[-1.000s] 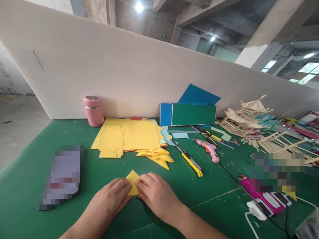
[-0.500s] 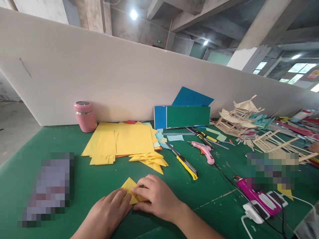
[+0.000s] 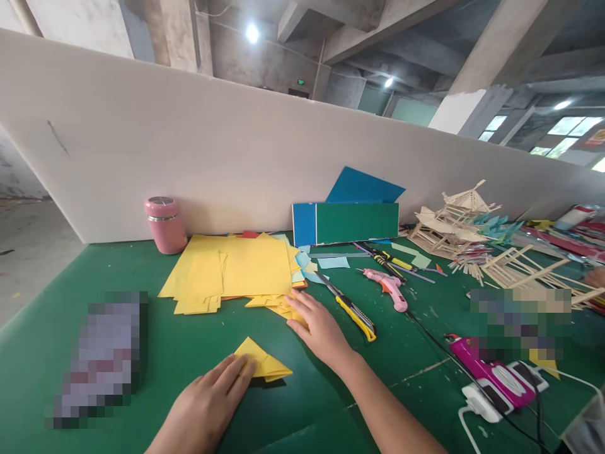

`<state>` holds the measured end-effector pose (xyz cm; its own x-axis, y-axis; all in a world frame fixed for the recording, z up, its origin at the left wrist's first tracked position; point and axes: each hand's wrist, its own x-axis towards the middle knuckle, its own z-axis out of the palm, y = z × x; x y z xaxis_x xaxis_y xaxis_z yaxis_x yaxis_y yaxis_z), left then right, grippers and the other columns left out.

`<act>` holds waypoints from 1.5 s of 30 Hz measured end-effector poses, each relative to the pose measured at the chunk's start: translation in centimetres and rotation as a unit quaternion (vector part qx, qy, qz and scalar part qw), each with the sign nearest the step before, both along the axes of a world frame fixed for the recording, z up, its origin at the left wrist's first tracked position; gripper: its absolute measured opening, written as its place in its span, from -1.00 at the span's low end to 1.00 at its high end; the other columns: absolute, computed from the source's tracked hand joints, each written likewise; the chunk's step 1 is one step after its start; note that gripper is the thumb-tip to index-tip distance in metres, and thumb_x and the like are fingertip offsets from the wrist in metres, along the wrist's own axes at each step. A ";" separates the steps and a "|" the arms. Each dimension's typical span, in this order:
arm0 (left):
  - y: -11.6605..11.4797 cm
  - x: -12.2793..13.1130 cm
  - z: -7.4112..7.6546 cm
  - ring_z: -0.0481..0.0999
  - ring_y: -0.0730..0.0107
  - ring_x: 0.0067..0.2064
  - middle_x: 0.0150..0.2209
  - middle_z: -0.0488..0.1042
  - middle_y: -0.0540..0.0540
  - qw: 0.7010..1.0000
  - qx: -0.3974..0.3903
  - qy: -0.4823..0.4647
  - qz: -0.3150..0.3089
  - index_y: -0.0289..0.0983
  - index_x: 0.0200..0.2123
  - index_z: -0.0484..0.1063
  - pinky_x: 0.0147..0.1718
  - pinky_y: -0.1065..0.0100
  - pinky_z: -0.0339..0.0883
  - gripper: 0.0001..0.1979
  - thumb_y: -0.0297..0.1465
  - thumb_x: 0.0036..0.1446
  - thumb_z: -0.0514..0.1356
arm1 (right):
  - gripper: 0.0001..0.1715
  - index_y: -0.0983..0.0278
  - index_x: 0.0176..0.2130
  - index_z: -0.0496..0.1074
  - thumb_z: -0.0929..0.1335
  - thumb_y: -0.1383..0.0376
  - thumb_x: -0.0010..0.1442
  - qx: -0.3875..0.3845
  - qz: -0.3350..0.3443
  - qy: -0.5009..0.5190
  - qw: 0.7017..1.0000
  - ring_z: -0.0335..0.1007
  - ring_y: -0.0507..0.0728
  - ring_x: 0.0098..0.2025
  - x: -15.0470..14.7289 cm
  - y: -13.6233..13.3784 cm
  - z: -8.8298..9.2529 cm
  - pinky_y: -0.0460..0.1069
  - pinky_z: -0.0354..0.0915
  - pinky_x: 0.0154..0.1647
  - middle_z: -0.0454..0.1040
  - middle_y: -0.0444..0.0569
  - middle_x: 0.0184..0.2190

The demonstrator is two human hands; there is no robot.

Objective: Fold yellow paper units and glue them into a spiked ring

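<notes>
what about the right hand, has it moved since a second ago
Yes. The right hand left the folded paper and went forward, to the yellow pile beside the knife.

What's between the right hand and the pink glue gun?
In the head view, a yellow utility knife lies on the table between the right hand and the pink glue gun.
</notes>
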<state>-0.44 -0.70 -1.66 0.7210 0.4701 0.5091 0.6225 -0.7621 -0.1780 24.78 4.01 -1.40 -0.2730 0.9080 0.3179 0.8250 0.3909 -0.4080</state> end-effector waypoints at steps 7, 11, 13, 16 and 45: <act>1.2 -1.5 1.3 0.58 0.25 -0.09 -0.07 0.57 -0.03 1.000 0.024 0.001 0.003 -0.20 -0.02 0.45 -0.23 0.38 0.52 -0.52 -0.62 0.09 -0.07 | -0.70 0.20 -0.07 0.50 0.29 0.35 0.22 0.049 -0.005 0.001 0.999 0.40 0.24 0.01 0.6 -1.0 1.1 0.14 0.39 -0.03 0.48 0.05 -0.02; 1.0 -0.7 1.7 0.58 0.20 -0.09 -0.07 0.57 -0.11 1.000 -0.003 -0.016 -0.001 -0.24 -0.09 0.50 -0.17 0.31 0.52 -0.63 -0.51 0.14 -0.02 | -0.79 0.19 -0.14 0.46 0.30 0.34 0.22 0.085 -0.019 0.008 0.996 0.41 0.22 -0.08 0.4 -1.1 0.9 0.12 0.40 -0.10 0.48 0.03 -0.14; 0.8 -0.3 1.5 0.56 0.18 -0.05 -0.05 0.55 -0.14 0.999 -0.024 -0.041 0.008 -0.26 -0.08 0.49 -0.14 0.29 0.51 -0.68 -0.40 0.19 0.02 | -0.81 0.21 -0.14 0.41 0.29 0.35 0.22 0.102 -0.028 0.003 0.994 0.39 0.23 -0.08 0.2 -0.8 0.8 0.13 0.37 -0.10 0.46 0.04 -0.15; 0.7 -0.1 1.1 0.56 0.19 -0.06 -0.07 0.56 -0.13 0.997 -0.031 -0.064 0.004 -0.26 -0.10 0.50 -0.06 0.27 0.47 -0.69 -0.28 0.24 0.04 | -0.83 0.23 -0.14 0.37 0.27 0.28 0.26 0.129 -0.044 -0.003 0.991 0.35 0.25 -0.05 -0.2 -0.6 0.9 0.15 0.32 -0.07 0.44 0.06 -0.14; 1.2 -0.3 1.0 0.56 0.27 -0.12 -0.10 0.56 -0.04 0.988 -0.136 -0.054 0.038 -0.15 -0.23 0.53 -0.16 0.30 0.51 -0.64 -0.34 0.33 -0.08 | -0.53 0.28 -0.26 0.52 0.10 0.26 0.35 0.089 -0.120 -0.002 0.989 0.36 0.22 -0.23 -0.5 2.8 1.8 0.07 0.25 -0.20 0.48 0.08 -0.32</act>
<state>-0.78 0.53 -0.68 0.6262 0.6514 0.4285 0.6843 -0.7225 0.0984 24.27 6.82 0.44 -0.0580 0.8768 0.4773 0.9045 0.2485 -0.3466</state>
